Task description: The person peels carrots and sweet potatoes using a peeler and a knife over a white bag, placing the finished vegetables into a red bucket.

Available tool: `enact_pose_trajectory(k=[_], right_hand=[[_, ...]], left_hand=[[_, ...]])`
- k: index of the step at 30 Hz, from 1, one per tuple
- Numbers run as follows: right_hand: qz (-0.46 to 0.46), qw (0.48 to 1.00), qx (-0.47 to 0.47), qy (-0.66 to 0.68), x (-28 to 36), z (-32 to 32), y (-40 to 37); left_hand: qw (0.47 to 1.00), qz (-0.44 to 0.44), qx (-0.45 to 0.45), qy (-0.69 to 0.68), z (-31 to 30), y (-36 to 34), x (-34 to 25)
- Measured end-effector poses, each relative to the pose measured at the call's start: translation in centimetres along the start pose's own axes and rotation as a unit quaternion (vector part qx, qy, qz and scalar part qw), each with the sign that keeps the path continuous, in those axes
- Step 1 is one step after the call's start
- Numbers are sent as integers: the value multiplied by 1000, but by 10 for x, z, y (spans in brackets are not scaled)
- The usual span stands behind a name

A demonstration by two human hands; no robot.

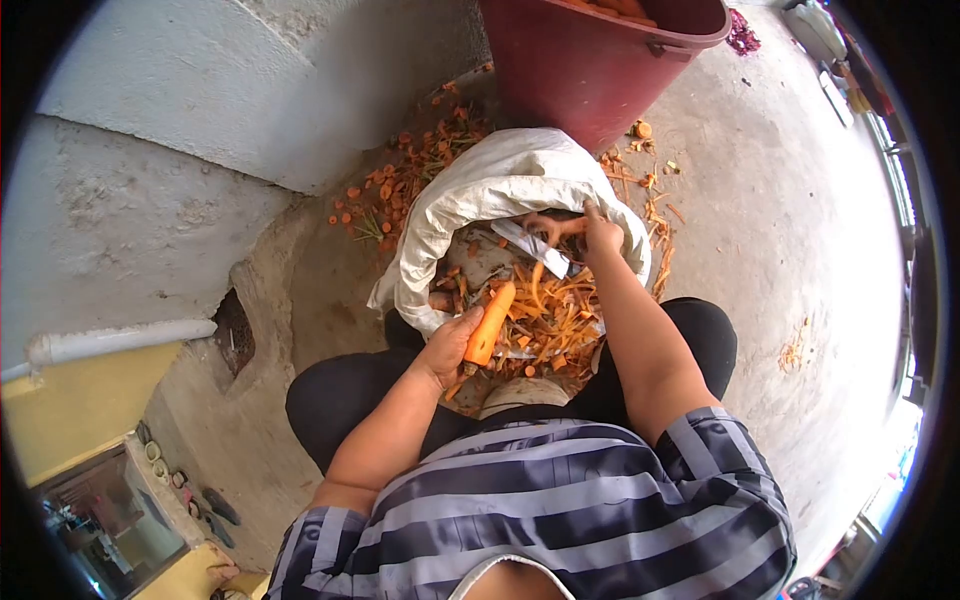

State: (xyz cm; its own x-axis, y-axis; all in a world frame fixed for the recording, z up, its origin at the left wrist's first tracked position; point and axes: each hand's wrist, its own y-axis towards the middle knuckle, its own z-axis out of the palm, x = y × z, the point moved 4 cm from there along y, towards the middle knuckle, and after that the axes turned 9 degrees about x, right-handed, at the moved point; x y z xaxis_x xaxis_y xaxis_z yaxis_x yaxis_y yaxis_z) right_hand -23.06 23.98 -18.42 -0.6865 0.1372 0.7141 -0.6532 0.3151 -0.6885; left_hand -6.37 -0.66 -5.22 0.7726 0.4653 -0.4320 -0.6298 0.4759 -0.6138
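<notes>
My left hand point(452, 345) is closed around a peeled orange carrot point(490, 325), held over the near left part of an open white sack point(520, 180). Inside the sack lie many orange peelings point(550, 320). At the sack's far right side is my right hand point(598, 238), its fingers reaching over the rim. Just left of those fingers are brownish carrots point(552, 228) and a white strip point(530, 246); whether the fingers grip any of these cannot be made out.
A red bucket point(600, 75) with carrots in it stands behind the sack. Cut carrot ends point(385, 185) lie scattered on the floor to the left. A pale wall point(170, 90) rises at the left, above a white pipe point(125, 340). Shoes point(220, 505) are at the lower left.
</notes>
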Motion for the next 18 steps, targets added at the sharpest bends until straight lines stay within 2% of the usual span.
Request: enact_pose_trajectory(k=[2,3,4,5,6,8,11,14,15,18], right_hand=[[68,974,7,216,-15,-1,-3],[71,995,31,69,-22,-7,-2],[73,993,55,-80,-32,-12,-2],[-34,918,-31,-395,-34,-11,-4],[-79,840,33,-536,-43,-3,-8],[-178,738,78,-647,-45,4,-41],[-160,733,107,-652,-61,9,-33],[-262,604,134,-740,-57,12,-33],[-283,584,144,-747,-48,13,-42],[-126,687,234,-676,-45,18,-44]], left_hand=[[999,28,4,24,2,1,-4],[998,47,11,45,3,4,-7],[995,66,18,66,3,6,-9],[994,69,15,87,2,9,-9],[991,73,12,109,-1,12,-8],[985,92,7,146,-4,13,-8],[974,136,3,181,-5,16,-10],[969,142,-2,202,-7,16,-10],[968,142,-5,208,-5,15,-11],[953,155,-35,258,-3,14,-17]])
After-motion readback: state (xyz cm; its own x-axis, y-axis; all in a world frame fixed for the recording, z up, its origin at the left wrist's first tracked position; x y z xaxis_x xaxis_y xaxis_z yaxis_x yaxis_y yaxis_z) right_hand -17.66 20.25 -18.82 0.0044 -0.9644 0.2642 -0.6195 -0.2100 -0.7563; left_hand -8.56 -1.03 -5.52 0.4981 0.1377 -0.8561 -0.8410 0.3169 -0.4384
